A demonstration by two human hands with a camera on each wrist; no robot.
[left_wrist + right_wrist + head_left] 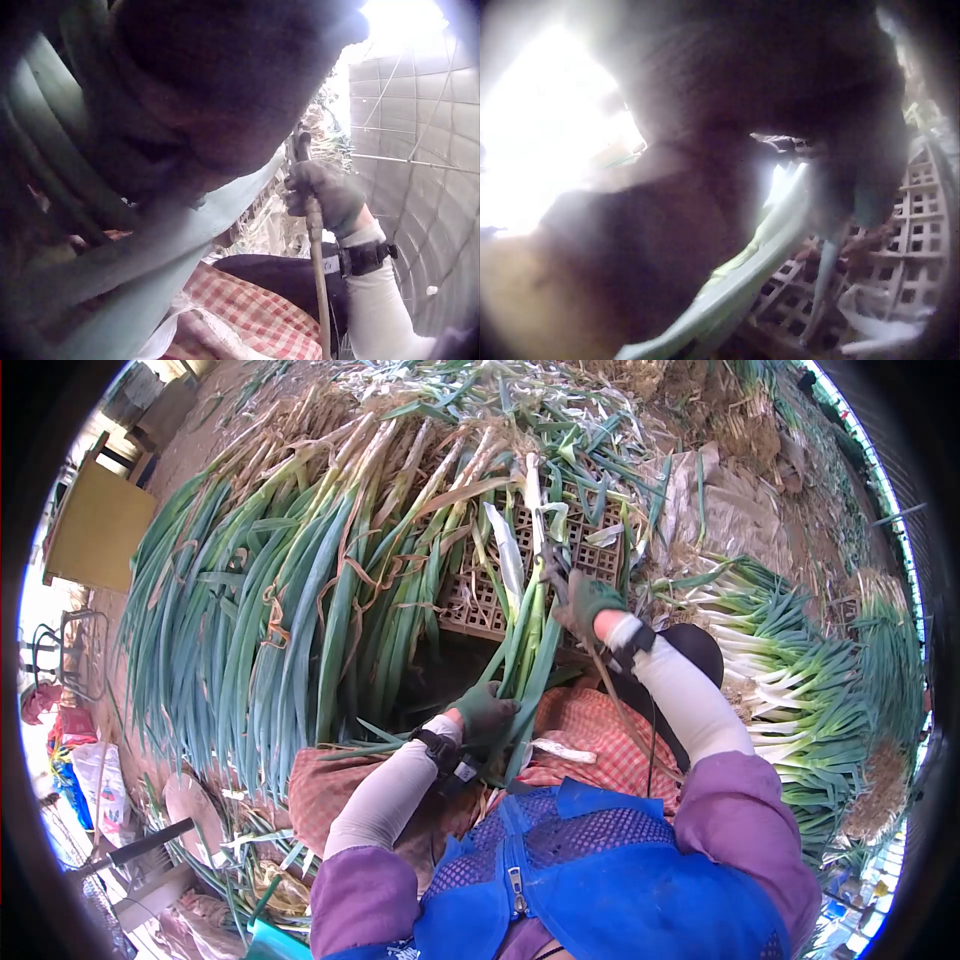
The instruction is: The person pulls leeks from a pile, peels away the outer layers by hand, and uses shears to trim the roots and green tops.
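My gloved left hand (485, 715) grips the green leaves of a large green onion (533, 485), whose white stem points away over a lattice crate (472, 608). A loosened pale outer layer (505, 550) stands off beside that stem. My gloved right hand (590, 605) holds an air gun (553, 567), its nozzle end close against the stem. From the grip a tan hose (320, 289) runs down past the checked cloth (240, 300) on my lap. The right wrist view is mostly dark hand, with green leaf (757, 262) passing below it.
Untrimmed green onions (270, 590) lie in a thick row to the left. Cleaned ones with white stems (770, 670) are stacked on the right. Peelings (500, 390) litter the far ground. A yellow board (100, 525) stands at the far left.
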